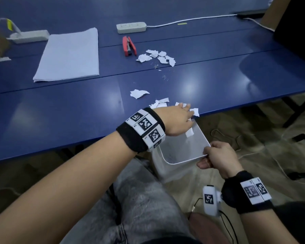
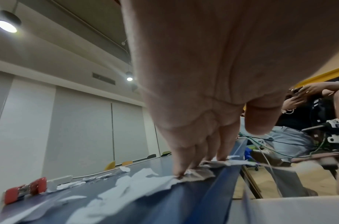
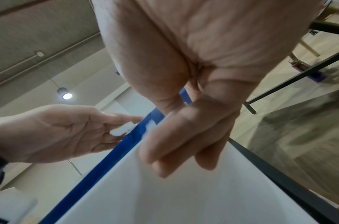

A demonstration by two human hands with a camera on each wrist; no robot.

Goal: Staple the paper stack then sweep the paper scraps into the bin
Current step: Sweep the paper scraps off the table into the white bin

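My left hand (image 1: 180, 117) lies flat at the blue table's near edge (image 1: 236, 104), straight fingers (image 2: 185, 159) pressing torn white paper scraps (image 1: 195, 111) at the brink. A scrap (image 1: 189, 132) is dropping into the white bin (image 1: 181, 161), which my right hand (image 1: 213, 155) grips by its rim just below the table edge; the fingers (image 3: 183, 136) curl over the bin wall (image 3: 183, 197). More scraps (image 1: 139, 93) lie behind my left hand, and a cluster of scraps (image 1: 157, 57) sits beside the red stapler (image 1: 128, 46). The paper stack (image 1: 69, 53) lies far left.
Two white power strips (image 1: 131, 27) (image 1: 29, 36) with cables lie at the table's back. Loose staples (image 1: 164, 77) dot the middle. A dark monitor (image 1: 296, 29) stands at the right. Cables run over the floor beneath, and my knees sit under the bin.
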